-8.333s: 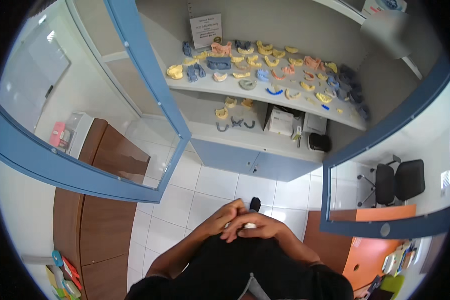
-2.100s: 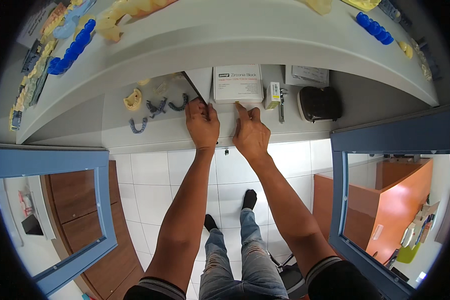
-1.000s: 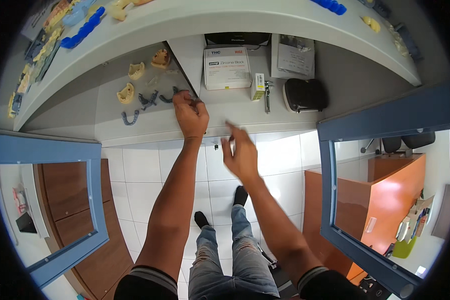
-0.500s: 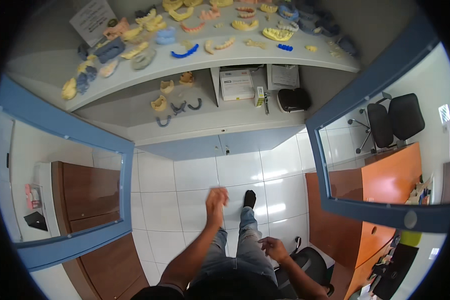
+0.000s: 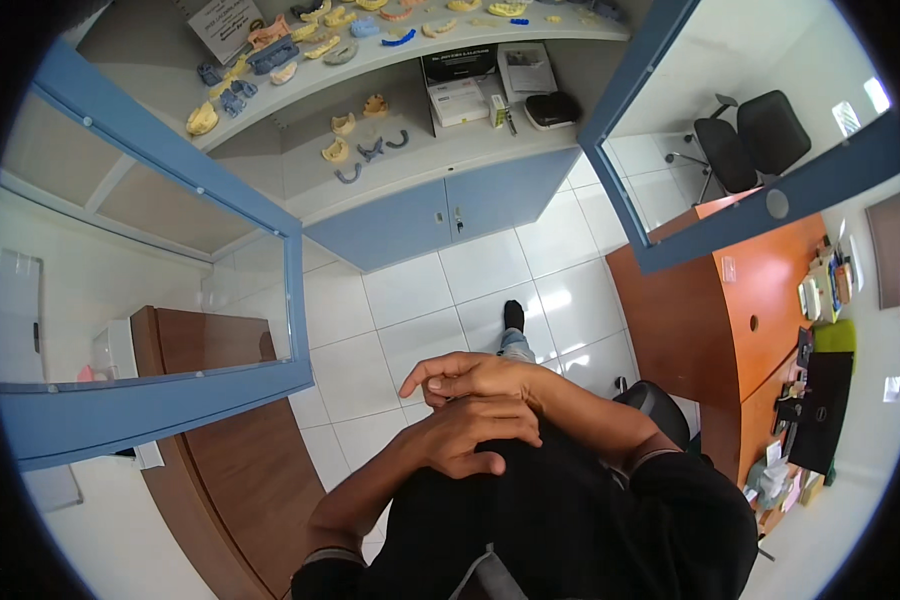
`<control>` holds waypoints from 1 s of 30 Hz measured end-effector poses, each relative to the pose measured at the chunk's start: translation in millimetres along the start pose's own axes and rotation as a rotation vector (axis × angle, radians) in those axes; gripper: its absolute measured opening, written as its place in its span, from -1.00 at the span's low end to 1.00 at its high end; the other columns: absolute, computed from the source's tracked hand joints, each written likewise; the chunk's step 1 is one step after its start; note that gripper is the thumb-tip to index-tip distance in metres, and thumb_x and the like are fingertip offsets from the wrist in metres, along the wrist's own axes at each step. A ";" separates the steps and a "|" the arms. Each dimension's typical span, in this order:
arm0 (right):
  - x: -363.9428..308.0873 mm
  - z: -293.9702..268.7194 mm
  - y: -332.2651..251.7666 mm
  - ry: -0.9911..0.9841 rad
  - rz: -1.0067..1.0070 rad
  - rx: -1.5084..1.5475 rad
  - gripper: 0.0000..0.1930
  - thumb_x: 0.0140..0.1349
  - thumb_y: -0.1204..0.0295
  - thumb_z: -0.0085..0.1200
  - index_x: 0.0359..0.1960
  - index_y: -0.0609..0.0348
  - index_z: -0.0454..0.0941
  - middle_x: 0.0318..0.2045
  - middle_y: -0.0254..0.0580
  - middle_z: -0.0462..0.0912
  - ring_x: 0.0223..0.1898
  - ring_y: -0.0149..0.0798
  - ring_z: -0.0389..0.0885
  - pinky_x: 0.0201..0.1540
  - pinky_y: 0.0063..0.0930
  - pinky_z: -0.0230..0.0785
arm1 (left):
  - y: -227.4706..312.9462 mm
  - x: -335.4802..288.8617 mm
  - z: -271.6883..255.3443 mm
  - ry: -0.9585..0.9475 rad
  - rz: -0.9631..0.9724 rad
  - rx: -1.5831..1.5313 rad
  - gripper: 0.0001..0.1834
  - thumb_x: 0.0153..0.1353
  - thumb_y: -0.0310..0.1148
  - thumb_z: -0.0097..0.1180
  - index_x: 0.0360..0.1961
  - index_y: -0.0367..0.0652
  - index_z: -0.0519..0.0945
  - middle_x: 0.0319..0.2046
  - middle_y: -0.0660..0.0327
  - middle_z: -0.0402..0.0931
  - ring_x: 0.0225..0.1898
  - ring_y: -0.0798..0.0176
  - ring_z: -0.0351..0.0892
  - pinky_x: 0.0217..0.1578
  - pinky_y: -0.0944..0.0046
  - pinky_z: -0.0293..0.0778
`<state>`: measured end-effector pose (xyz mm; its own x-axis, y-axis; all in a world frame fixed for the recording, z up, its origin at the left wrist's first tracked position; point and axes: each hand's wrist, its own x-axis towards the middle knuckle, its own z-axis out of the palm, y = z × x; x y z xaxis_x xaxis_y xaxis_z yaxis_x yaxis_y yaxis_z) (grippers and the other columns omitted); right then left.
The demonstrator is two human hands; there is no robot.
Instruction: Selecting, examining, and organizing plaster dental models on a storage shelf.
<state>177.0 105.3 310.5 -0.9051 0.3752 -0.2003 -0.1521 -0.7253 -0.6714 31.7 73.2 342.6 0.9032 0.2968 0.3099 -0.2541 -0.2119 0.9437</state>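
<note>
My left hand (image 5: 477, 436) and my right hand (image 5: 478, 378) come together in front of my black shirt, wrists crossing the middle. The right one lies just beyond the left, its fingers loosely bent and pointing left. Across the shirt front, the left fingers reach rightward with the thumb apart. Neither hand shows anything in it. Farther ahead is a cabinet whose upper shelf (image 5: 300, 92) bears several yellow, grey, pink and blue dental models. On the lower shelf stand several more pieces, among them a yellow dental cast (image 5: 335, 150) and a grey horseshoe-shaped piece (image 5: 349, 174).
Blue-framed glass doors stand open at left (image 5: 302, 290) and right (image 5: 660, 255). The lower shelf also holds a white box (image 5: 460, 102) and a black case (image 5: 552, 111). A wooden desk (image 5: 690, 330) is at right, a brown cupboard (image 5: 235, 480) at left.
Both hands have moved in to meet before my shirt; earlier they were apart, the left one farther forward. The view has turned, and the shelves now sit higher in it.
</note>
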 end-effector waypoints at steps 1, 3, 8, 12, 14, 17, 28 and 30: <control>3.5 5.3 5.6 0.007 -0.003 -0.002 -0.68 0.61 0.29 -0.05 0.24 0.14 0.55 -0.34 -0.41 0.42 -0.23 -0.48 0.37 -0.06 -0.59 0.24 | 2.3 -9.7 5.0 0.058 0.004 0.019 -0.04 0.47 0.44 -0.34 0.03 -0.38 0.65 0.04 -0.10 0.60 0.12 -0.16 0.60 0.21 0.01 0.46; 9.2 11.2 14.4 -0.026 -0.031 -0.091 -0.67 0.64 0.28 -0.10 0.25 0.15 0.54 -0.35 -0.40 0.41 -0.24 -0.49 0.36 -0.09 -0.57 0.25 | 9.0 -24.0 7.9 0.068 -0.013 0.006 0.04 0.46 0.48 -0.48 0.02 -0.40 0.65 0.02 -0.11 0.62 0.11 -0.16 0.63 0.21 0.02 0.47; 11.4 30.5 2.4 0.058 -0.135 -0.204 -0.64 0.67 0.30 -0.18 0.31 0.16 0.50 -0.41 -0.41 0.38 -0.33 -0.49 0.34 -0.20 -0.54 0.26 | 13.4 -40.7 11.4 0.250 0.041 0.014 0.13 0.45 0.50 -0.62 0.00 -0.46 0.64 -0.06 -0.15 0.66 0.05 -0.14 0.67 0.12 0.02 0.55; 9.0 26.1 1.2 0.097 -0.154 -0.165 -0.61 0.68 0.27 -0.18 0.38 0.14 0.44 -0.46 -0.46 0.35 -0.41 -0.54 0.32 -0.30 -0.59 0.23 | 12.6 -39.1 8.7 0.302 0.026 0.062 0.18 0.43 0.52 -0.71 -0.06 -0.45 0.67 -0.09 -0.13 0.68 0.02 -0.12 0.70 0.08 0.03 0.58; 7.9 23.0 -1.3 0.100 -0.147 -0.186 -0.61 0.68 0.27 -0.17 0.39 0.14 0.42 -0.46 -0.46 0.35 -0.42 -0.55 0.32 -0.30 -0.60 0.22 | 7.5 -32.6 7.1 0.272 0.040 0.061 0.18 0.43 0.51 -0.73 -0.06 -0.44 0.67 -0.09 -0.13 0.68 0.01 -0.11 0.71 0.07 0.03 0.58; 6.7 10.6 -5.8 0.076 -0.123 -0.121 -0.60 0.67 0.27 -0.15 0.40 0.14 0.41 -0.47 -0.47 0.35 -0.42 -0.56 0.32 -0.31 -0.61 0.21 | -0.5 -19.7 -2.0 0.227 0.060 0.069 0.17 0.44 0.50 -0.74 -0.07 -0.44 0.67 -0.10 -0.13 0.68 -0.02 -0.11 0.71 0.06 0.04 0.58; -27.7 -69.7 -86.8 0.214 -0.229 -0.245 -0.63 0.65 0.29 -0.13 0.35 0.11 0.47 -0.55 -0.48 0.33 -0.47 -0.53 0.27 -0.35 -0.56 0.18 | -51.2 73.0 -67.0 0.274 0.105 0.068 0.11 0.48 0.44 -0.70 -0.17 -0.40 0.69 -0.19 -0.07 0.72 -0.07 -0.08 0.74 0.02 0.03 0.62; -38.2 -86.5 -107.6 0.252 -0.227 -0.250 -0.63 0.65 0.31 -0.14 0.35 0.13 0.47 -0.54 -0.49 0.33 -0.48 -0.54 0.25 -0.36 -0.56 0.18 | -60.3 99.2 -81.2 0.237 0.145 0.105 0.07 0.52 0.38 -0.70 -0.18 -0.39 0.70 -0.20 -0.07 0.72 -0.08 -0.09 0.75 0.02 0.04 0.62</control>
<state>262.4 218.9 328.7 -0.7296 0.6611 -0.1751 -0.2072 -0.4577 -0.8647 108.5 191.0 325.8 0.7509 0.4632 0.4707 -0.3262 -0.3595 0.8743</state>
